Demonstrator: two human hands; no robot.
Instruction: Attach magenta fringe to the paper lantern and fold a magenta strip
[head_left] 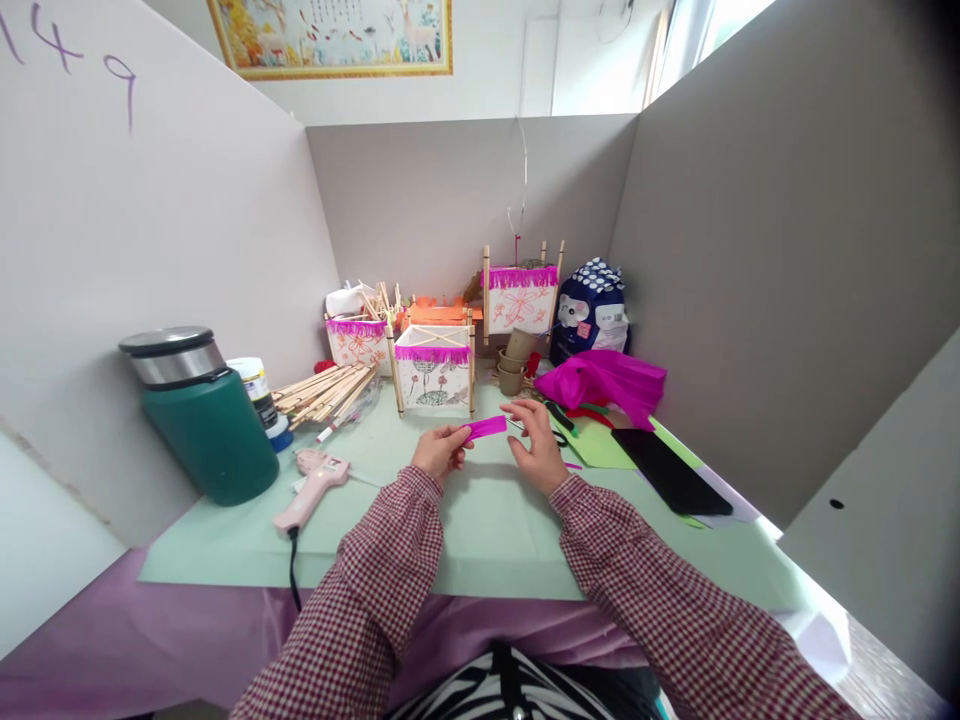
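A short folded strip of magenta crepe paper (489,428) is pinched at its left end by my left hand (444,450). My right hand (537,445) is just right of the strip's free end, its thumb and fingers apart with nothing seen between them. Scissors (559,438) lie on the table, partly hidden behind my right hand. Beyond my hands stands a square paper lantern (433,380) with wooden stick corners and a magenta fringe along its top. A larger heap of magenta crepe paper (604,382) lies at the back right.
A pink hot glue gun (313,488) and a green flask (206,430) stand at the left, near bundled sticks (330,395). A black phone (667,470) lies at the right. Another fringed lantern (521,300) hangs behind. Grey partitions (472,190) enclose the table.
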